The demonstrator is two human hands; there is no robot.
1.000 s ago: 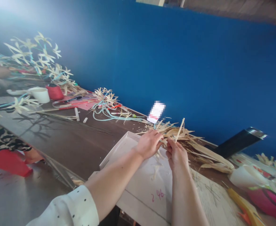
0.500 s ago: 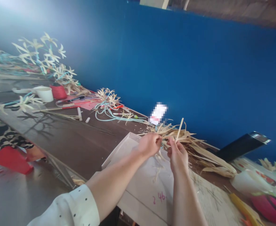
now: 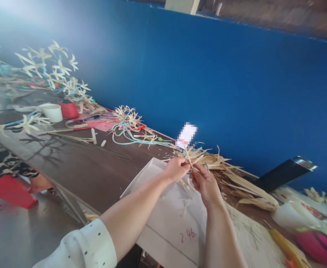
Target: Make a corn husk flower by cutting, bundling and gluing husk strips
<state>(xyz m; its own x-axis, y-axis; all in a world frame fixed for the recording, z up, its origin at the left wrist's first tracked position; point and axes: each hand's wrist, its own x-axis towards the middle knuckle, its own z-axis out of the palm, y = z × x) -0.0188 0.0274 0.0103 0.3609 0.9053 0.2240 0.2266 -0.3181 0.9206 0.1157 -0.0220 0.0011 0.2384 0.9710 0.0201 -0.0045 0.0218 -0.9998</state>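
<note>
We've got both hands meeting over the white tray: our left hand pinches a thin straw strip from nine o'clock, our right hand grips its lower end at four o'clock. The dried husk pile lies on the worktop just beyond, at one o'clock.

Left arm's got a white sleeve with tiny dark dots, pushed up near the elbow, forearm bare below it. Right forearm is bare too, no rings or watch visible.
</note>
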